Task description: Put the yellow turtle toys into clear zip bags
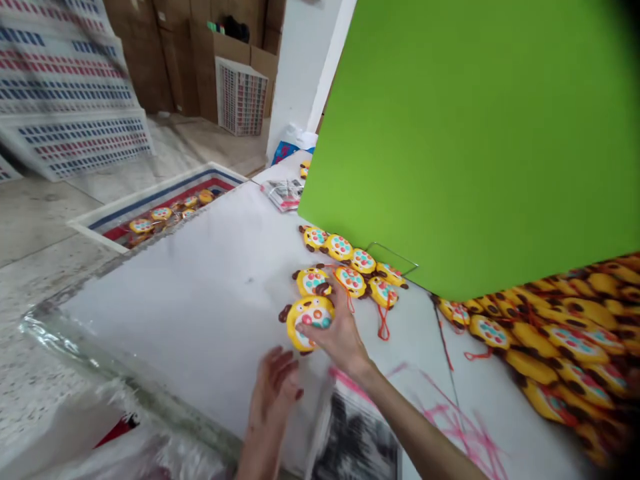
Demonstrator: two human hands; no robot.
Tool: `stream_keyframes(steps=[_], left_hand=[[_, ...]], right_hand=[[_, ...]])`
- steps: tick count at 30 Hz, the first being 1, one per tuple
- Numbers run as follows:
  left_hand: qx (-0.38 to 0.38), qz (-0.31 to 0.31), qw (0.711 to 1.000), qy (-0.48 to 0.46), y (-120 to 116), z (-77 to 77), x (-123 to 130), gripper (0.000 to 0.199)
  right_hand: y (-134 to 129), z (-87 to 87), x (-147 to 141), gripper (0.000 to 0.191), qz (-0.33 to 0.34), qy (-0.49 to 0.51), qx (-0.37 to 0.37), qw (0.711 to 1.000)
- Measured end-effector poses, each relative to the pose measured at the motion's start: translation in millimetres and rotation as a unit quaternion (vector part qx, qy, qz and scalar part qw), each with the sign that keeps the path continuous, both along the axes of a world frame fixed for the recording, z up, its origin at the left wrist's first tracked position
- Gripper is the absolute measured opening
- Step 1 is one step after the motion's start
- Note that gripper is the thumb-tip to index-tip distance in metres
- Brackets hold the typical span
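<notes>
My right hand point(345, 330) is closed on a yellow dog-shaped toy point(295, 327) with brown ears and coloured buttons on a white belly; its thumb presses the front. A second, similar toy point(311, 280) lies just behind, partly hidden by the held one. My left hand point(274, 393), slightly blurred, is below the held toy with curved fingers apart and nothing in it. Beyond my right hand, several more of these toys point(363, 261) lie in two rows on the white table point(200, 293), some with red cord loops point(383, 327).
A big green panel point(465, 133) stands across the table's back right, near a bent wire point(393, 252). To the right is a heap of toys point(565, 333). Printed plastic bags point(355, 440) lie in front. A basket point(107, 220) with bagged toys sits left on the floor.
</notes>
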State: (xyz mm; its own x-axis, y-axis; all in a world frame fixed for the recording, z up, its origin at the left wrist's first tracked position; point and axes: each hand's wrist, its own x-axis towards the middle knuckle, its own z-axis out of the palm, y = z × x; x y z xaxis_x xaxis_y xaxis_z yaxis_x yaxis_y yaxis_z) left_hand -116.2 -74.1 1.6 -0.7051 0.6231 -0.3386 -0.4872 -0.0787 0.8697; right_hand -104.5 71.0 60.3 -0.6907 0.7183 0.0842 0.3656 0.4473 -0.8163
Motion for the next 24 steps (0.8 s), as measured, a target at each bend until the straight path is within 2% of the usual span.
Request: stream_keyframes(steps=[1, 3, 5, 7, 9, 11, 15, 18, 19, 20, 21, 22, 24], left_hand=[[0.02, -0.008, 0.998, -0.067, 3.5, 11.3, -10.1, 0.054], [0.048, -0.064, 0.988, -0.134, 10.0, 28.5, -20.1, 0.051], [0.059, -0.117, 0.983, -0.128, 13.1, 37.4, -18.0, 0.045], [0.052, -0.161, 0.981, -0.094, 13.3, 40.2, -9.0, 0.042], [0.036, -0.191, 0.979, -0.061, 14.3, 42.7, 1.1, 0.044], [0.024, -0.219, 0.975, -0.022, 19.2, 49.5, 8.2, 0.046], [0.02, -0.276, 0.958, 0.071, 37.1, 74.2, 10.1, 0.05], [0.01, -0.255, 0.944, 0.207, 43.6, 79.0, 8.7, 0.04], [-0.006, -0.236, 0.926, 0.296, 43.3, 74.4, 10.2, 0.033], [-0.038, -0.217, 0.891, 0.398, 42.2, 66.8, 13.6, 0.027], [-0.066, -0.211, 0.836, 0.503, 40.8, 56.7, 18.9, 0.023], [-0.065, -0.251, 0.755, 0.602, 39.5, 45.2, 26.1, 0.022], [-0.053, -0.295, 0.693, 0.656, 38.9, 21.8, 44.1, 0.015]], right_hand=[[-7.3, 1.3, 15.3, 0.094, 0.007, 0.006, -0.02, 1.0], [-16.5, 5.2, 43.8, 0.087, 0.045, 0.017, -0.055, 0.997], [-17.0, 11.3, 69.1, 0.063, 0.068, 0.037, -0.056, 0.995], [-11.3, 18.6, 90.8, 0.034, 0.055, 0.048, -0.036, 0.997], [-4.3, 26.0, 108.4, 0.021, 0.04, 0.05, -0.033, 0.997], [0.6, 33.5, 122.3, 0.019, 0.041, 0.05, -0.033, 0.997], [6.7, 50.8, 142.8, 0.018, 0.017, 0.04, 0.004, 0.999], [15.0, 59.7, 155.2, 0.023, -0.02, 0.099, -0.031, 0.994], [18.5, 60.2, 158.8, 0.024, -0.036, 0.133, -0.053, 0.989], [21.8, 59.4, 162.2, 0.026, -0.054, 0.169, -0.08, 0.981], [24.9, 57.1, 165.2, 0.026, -0.074, 0.202, -0.11, 0.97], [27.4, 53.7, 168.0, 0.027, -0.093, 0.229, -0.138, 0.959], [30.3, 44.6, 173.2, 0.027, -0.123, 0.259, -0.18, 0.941]])
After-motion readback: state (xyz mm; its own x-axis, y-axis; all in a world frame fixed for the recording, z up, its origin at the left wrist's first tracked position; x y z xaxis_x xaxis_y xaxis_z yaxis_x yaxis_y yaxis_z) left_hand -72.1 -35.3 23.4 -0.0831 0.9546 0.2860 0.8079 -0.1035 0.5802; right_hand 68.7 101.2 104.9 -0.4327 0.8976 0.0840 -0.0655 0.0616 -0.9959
